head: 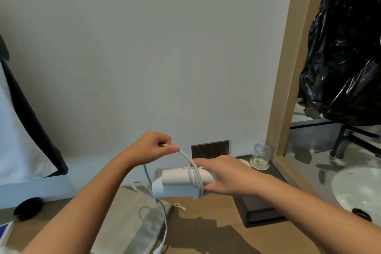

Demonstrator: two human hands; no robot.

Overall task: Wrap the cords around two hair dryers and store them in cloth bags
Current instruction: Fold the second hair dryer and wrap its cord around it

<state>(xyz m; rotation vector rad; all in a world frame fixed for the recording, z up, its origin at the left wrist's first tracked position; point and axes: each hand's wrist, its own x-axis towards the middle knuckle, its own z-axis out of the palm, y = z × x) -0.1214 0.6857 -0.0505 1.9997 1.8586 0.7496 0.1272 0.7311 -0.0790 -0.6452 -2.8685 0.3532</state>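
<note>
A white hair dryer point(177, 179) is held level above the wooden counter, folded, with several turns of its white cord point(195, 177) looped round the body. My right hand point(222, 175) grips the dryer at its right end. My left hand point(153, 147) pinches the cord up and to the left of the dryer, pulling it taut. The slack cord hangs down over a beige cloth bag point(132, 227) lying flat on the counter, its drawstring point(180, 206) at the right. A second dryer is not visible.
A black tray point(259, 208) by the wall holds an upturned glass point(260, 155) on a coaster. A dark wall socket point(209, 148) sits behind my hands. Right: a mirror frame point(288, 80), a sink point(358, 189). A black round object point(27, 208) lies at left.
</note>
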